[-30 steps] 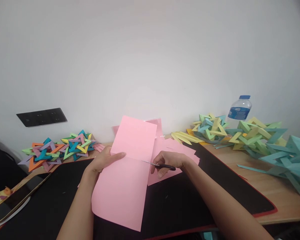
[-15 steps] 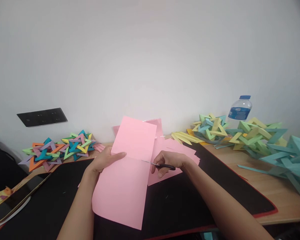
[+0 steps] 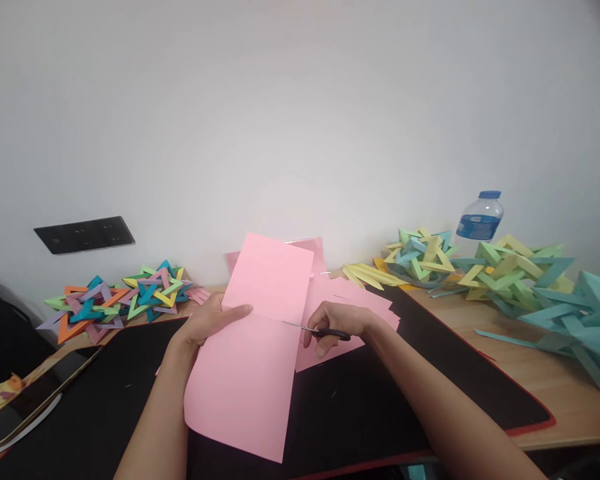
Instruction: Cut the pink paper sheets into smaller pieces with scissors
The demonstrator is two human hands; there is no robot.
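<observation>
Scissors [image 3: 336, 333] with black handles meet the right edge of a pink paper sheet [image 3: 243, 393] held tilted above a red-edged black mat [image 3: 375, 413], the right hand [image 3: 335, 320] closed around the handles, its grip in the loops partly hidden. The left hand [image 3: 207, 320] pinches the sheet's left edge, thumb in front and fingers out of sight behind. A faint line runs from near that thumb to the blade tip, though whether it is a crease or a cut cannot be told. More pink sheets [image 3: 350, 303] lie beyond, half covered by sheet and hand. Yellow paper strips [image 3: 373, 275] rest near the wall, interlocked paper stars [image 3: 510, 273] crowd the desk's right side, a blue-capped bottle's [image 3: 479, 225] base is hard to make out, and the left edge crops a smartphone [image 3: 35, 390]
</observation>
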